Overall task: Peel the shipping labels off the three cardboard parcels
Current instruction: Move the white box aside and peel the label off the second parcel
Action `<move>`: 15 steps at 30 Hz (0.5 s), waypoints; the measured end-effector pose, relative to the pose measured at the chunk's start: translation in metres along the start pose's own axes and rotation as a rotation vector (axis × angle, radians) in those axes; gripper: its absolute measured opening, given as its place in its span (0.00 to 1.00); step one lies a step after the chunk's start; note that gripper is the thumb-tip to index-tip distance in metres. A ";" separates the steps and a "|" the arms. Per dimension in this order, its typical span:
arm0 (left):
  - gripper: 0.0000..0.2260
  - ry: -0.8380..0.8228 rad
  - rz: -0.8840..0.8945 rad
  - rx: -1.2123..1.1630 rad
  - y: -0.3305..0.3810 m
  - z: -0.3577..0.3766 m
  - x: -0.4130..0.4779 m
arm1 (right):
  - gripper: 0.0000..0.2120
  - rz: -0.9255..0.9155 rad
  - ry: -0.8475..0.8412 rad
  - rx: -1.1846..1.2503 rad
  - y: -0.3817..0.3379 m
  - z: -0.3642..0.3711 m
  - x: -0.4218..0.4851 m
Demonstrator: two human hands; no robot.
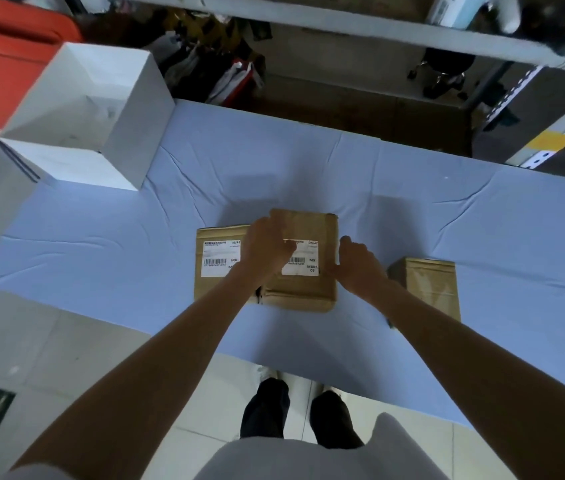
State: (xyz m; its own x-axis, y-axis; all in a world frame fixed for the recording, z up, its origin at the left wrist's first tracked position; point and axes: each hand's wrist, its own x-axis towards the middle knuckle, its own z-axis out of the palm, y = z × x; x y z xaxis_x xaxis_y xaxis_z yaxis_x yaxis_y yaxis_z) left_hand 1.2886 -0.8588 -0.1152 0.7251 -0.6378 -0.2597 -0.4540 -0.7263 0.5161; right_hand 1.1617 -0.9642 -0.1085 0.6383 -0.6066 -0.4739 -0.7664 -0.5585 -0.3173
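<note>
1. A desk (101, 258) covered in pale blue cloth carries four boxes. An open-topped white box (125, 140) stands at its far left corner, with its white inner walls and floor in view.
2. Three closed brown cardboard parcels sit in a row near the desk's front edge. What they contain is hidden.
3. The left parcel (211, 289) bears a white left label (218, 252) with a barcode on its top face.
4. The middle parcel (309, 223) overlaps the left parcel's right edge. Its top carries the white middle label (305, 263), partly covered by a hand.
5. The right parcel (428, 289) stands apart to the right, with clear tape across its top.
6. The left hand (267, 251) reaches over the middle parcel, arm outstretched. Its fingers (284, 249) are drawn together at the middle label's upper left corner. Whether they pinch the label cannot be told.
7. The right hand (359, 266) grips the middle parcel's right side, fingers curled against the edge and thumb raised near the top.
</note>
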 end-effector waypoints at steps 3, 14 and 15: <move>0.13 0.028 -0.007 -0.016 -0.002 0.006 -0.002 | 0.10 0.067 -0.039 0.131 0.004 0.012 0.003; 0.12 0.015 0.061 -0.104 0.021 0.020 -0.012 | 0.16 0.252 0.077 0.498 0.031 0.005 0.001; 0.13 0.013 0.057 -0.137 0.025 0.022 -0.013 | 0.17 0.264 0.100 0.504 0.037 0.002 -0.001</move>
State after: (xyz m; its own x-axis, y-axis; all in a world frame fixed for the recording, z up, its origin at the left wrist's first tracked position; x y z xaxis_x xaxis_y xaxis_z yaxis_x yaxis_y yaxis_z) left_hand 1.2565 -0.8739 -0.1164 0.7070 -0.6733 -0.2164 -0.4205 -0.6463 0.6368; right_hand 1.1324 -0.9834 -0.1214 0.4054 -0.7532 -0.5179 -0.8249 -0.0574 -0.5623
